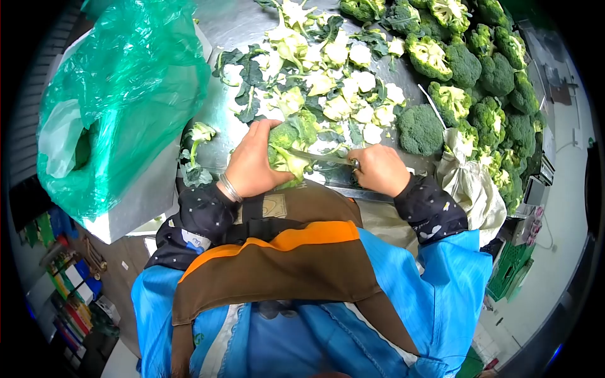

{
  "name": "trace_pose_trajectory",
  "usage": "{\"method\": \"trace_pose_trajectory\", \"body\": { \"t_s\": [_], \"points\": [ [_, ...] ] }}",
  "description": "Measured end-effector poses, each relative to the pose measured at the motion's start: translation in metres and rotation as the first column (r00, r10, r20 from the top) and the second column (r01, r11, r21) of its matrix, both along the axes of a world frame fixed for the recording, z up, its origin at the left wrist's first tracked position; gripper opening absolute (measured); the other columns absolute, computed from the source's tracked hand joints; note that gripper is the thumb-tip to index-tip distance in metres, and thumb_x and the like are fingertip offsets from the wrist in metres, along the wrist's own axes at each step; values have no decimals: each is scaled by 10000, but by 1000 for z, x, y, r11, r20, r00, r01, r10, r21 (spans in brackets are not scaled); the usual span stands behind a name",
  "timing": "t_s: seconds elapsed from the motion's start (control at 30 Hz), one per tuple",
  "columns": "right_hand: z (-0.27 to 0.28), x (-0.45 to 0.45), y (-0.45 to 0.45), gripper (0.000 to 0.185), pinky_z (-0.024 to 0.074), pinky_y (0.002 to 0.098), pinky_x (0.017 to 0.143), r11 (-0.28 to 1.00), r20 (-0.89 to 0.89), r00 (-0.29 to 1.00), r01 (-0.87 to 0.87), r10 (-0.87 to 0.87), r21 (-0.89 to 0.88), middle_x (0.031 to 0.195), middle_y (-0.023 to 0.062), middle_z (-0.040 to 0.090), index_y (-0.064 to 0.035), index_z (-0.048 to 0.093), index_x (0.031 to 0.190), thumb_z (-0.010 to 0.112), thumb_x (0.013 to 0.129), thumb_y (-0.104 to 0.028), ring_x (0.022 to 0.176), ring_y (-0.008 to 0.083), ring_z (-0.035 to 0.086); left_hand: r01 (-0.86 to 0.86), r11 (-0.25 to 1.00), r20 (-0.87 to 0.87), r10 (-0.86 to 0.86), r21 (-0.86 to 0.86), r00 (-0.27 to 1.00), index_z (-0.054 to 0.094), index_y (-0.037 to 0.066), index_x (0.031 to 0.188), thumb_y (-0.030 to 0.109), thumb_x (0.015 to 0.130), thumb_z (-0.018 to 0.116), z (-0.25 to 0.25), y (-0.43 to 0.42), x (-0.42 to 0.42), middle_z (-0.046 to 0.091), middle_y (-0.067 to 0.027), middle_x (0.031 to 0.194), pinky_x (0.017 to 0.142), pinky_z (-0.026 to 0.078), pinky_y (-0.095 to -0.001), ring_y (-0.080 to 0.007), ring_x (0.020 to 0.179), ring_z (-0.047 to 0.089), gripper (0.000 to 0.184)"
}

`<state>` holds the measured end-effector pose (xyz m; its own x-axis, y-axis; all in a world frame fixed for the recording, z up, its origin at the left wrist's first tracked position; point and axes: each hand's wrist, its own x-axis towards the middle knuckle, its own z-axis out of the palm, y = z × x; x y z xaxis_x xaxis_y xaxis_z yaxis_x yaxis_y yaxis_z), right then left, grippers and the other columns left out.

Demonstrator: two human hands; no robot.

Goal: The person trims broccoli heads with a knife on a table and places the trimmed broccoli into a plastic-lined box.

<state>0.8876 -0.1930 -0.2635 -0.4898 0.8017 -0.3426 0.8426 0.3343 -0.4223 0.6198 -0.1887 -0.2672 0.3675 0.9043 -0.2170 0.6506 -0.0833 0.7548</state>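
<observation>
My left hand (254, 160) is closed around a head of broccoli (288, 135), its pale stem and cut side turned toward my right. In my right hand (382, 169) is a knife (321, 157), gripped by the handle, its blade pointing left and meeting the broccoli near the stem. Just beyond both hands lie many pale stem pieces (337, 101) and trimmed leaves (250, 79) on the metal table. One whole broccoli head (420, 130) rests right of the trimmings, past my right hand.
A big green plastic bag (126, 94) stands over a white box on the left. Many broccoli heads (498, 72) are heaped at the right. A white woven sack (472, 189) lies beside my right sleeve. A leafy stalk (197, 151) sits by the table's left edge.
</observation>
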Motion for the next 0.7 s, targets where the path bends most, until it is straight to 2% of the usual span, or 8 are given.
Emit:
{"method": "trace_pose_trajectory", "body": {
  "t_s": [0.1,0.13,0.23,0.27,0.37,0.5,0.6,0.7],
  "points": [
    [-10,-8,-7,231,483,465,610,998,83,996,35,-40,60,663,180,604,-80,661,893,575,679,-67,689,394,603,10,999,-1,-10,35,1000,414,28,1211,195,567,826,-9,-4,0,487,-189,1138,911,431,-388,-363,1093,494,782],
    [-10,-10,-7,217,482,484,628,999,105,993,49,-50,12,683,205,604,-73,661,888,561,695,-79,701,400,602,14,999,7,-14,39,1000,412,28,1215,193,568,825,-11,-4,-1,486,-190,1136,910,431,-389,-366,1091,493,785],
    [0,-3,-11,182,504,464,680,990,-11,999,44,-46,-133,714,227,620,-42,662,827,566,676,-69,724,393,624,44,997,-3,-44,58,999,407,48,1238,147,562,825,-3,-3,3,481,-181,1122,901,430,-395,-372,1072,494,800],
    [-4,5,-11,246,487,474,643,975,-72,997,24,-41,-223,708,243,598,-54,664,921,569,695,-42,727,419,595,59,998,-30,-58,35,998,406,48,1241,128,556,826,5,-3,7,476,-180,1127,904,428,-390,-373,1079,489,808],
    [23,15,0,247,483,471,654,936,-66,996,37,-64,-349,745,251,599,-46,668,919,577,690,-24,747,424,587,101,994,-108,-97,31,989,409,60,1244,91,548,820,21,-2,18,471,-171,1105,881,430,-396,-379,1059,484,810],
    [26,21,-3,231,477,470,660,944,-77,996,13,-41,-331,734,246,591,-51,670,895,578,687,-12,733,429,577,116,990,-132,-106,77,986,412,78,1244,74,548,813,23,-3,23,465,-155,1062,839,431,-413,-378,1023,484,803],
    [26,19,-10,223,488,480,697,938,-131,989,18,-67,-346,788,256,614,-37,672,920,608,711,-81,780,431,595,82,992,-109,-72,94,991,409,83,1246,79,547,817,16,-2,18,463,-146,1060,832,431,-412,-373,1021,484,809],
    [20,14,-16,227,491,482,698,941,-63,995,55,-81,-334,791,248,620,-37,672,908,608,691,-62,773,430,597,112,992,-139,-102,63,985,407,79,1246,87,548,819,19,-2,20,462,-155,1070,837,430,-410,-377,1029,481,811]
  ]
}}
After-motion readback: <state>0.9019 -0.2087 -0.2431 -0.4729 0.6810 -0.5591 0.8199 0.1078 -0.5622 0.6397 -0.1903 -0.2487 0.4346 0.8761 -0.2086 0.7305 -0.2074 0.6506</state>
